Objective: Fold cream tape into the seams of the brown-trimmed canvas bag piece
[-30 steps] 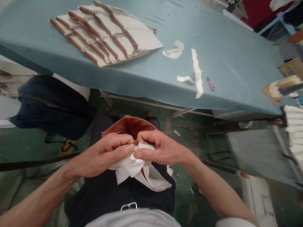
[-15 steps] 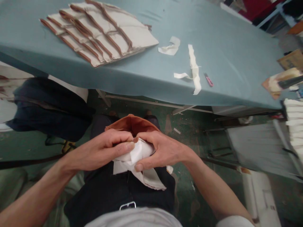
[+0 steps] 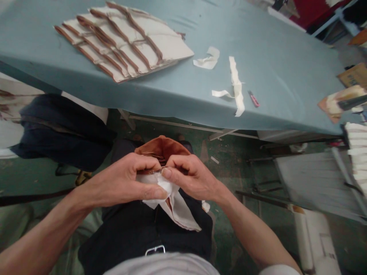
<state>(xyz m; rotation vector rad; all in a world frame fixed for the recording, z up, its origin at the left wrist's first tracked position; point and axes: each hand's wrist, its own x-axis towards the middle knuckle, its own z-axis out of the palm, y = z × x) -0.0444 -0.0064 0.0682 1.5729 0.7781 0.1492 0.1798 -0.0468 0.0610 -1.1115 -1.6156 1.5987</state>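
Observation:
Over my lap I hold a fabric piece of cream cloth with a rust-brown part folded away from me. My left hand is closed on its left side, thumb laid across the white cloth. My right hand pinches the same piece at the seam, fingers curled tight. The two hands touch each other at the knuckles. A loose cream flap hangs down over my dark trousers.
A table with a blue-grey cover stands in front of me. On it lie a fanned stack of cream panels with brown straps, cream offcut strips, a crumpled scrap and a small pink cutter. A dark bag sits at left.
My right thumb has moved up from under the cloth to the seam, and both hands have bunched the white cloth tighter. The camera view has shifted slightly.

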